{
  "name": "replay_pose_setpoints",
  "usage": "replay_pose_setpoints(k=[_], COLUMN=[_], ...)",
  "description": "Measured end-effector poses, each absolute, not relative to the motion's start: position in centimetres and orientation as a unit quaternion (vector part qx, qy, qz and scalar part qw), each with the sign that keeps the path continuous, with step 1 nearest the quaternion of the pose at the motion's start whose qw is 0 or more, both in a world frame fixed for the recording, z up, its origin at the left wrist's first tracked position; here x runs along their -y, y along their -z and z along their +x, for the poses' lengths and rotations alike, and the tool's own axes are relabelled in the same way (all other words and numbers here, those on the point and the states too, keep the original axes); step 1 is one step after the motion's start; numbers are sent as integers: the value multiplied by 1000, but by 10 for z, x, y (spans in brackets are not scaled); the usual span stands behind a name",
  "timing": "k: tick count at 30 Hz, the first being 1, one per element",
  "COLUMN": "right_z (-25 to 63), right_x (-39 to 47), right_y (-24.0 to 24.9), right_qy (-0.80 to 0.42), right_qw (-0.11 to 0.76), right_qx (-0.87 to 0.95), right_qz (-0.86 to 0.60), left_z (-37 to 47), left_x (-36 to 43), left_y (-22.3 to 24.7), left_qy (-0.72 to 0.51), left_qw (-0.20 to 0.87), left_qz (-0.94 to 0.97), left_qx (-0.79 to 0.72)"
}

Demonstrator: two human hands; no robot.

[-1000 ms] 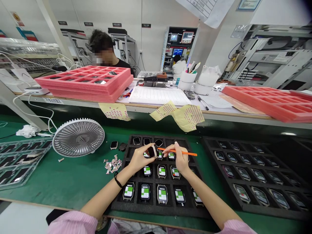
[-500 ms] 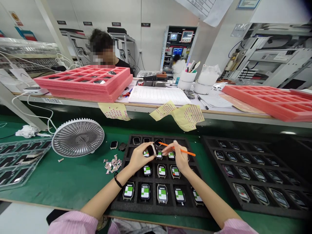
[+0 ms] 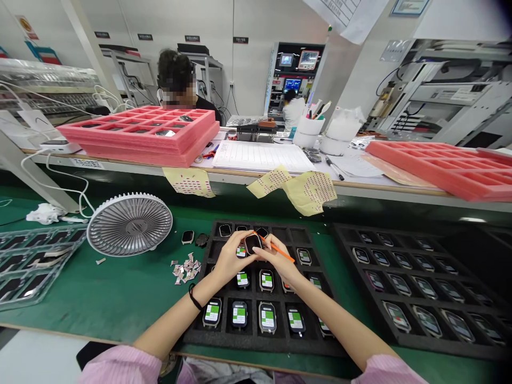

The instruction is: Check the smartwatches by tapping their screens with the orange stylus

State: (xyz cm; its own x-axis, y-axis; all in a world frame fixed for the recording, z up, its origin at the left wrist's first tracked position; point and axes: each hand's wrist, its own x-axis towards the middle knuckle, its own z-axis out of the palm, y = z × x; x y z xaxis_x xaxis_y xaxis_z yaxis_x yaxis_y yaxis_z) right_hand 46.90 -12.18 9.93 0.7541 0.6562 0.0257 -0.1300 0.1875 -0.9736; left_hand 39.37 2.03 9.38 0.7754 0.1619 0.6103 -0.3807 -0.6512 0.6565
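Note:
My left hand (image 3: 231, 260) grips a dark-screened smartwatch body (image 3: 253, 244) by its side, above the black foam tray (image 3: 256, 340). From the right, my right hand (image 3: 278, 260) has its thumb on the lower part of that watch. An orange stick-like tool (image 3: 285, 253) is also held in my right hand, slanting across the fingers; its far tip is hidden behind the watch. Under my hands, several watches lie in the tray's compartments, many with lit green-and-white screens, such as one watch (image 3: 267, 318) in the front row.
A second black foam tray of watches (image 3: 424, 288) lies to the right. On the left are a round fan (image 3: 130, 224), small scraps (image 3: 186, 268), two loose watches and a clear tray (image 3: 40, 266). A shelf with pink foam trays (image 3: 140, 146) crosses behind; a person sits beyond it.
My right hand has moved left and come onto the watch, its fingers closing in. The orange tool has swung to a steeper slant. The watch now faces up more toward me.

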Motion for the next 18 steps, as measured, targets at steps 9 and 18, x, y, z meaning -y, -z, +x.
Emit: replay_pose_setpoints(k=[9, 18], right_z=[472, 476], right_x=[124, 126], right_y=[-100, -105], right_qy=[-265, -226], right_qw=[771, 783], right_qx=[204, 202], right_qz=[-542, -544], left_z=[393, 395], left_x=[-19, -21], left_y=[-95, -95], left_qy=[-346, -355], left_qw=[412, 424], left_qz=[841, 832], left_qx=[58, 41])
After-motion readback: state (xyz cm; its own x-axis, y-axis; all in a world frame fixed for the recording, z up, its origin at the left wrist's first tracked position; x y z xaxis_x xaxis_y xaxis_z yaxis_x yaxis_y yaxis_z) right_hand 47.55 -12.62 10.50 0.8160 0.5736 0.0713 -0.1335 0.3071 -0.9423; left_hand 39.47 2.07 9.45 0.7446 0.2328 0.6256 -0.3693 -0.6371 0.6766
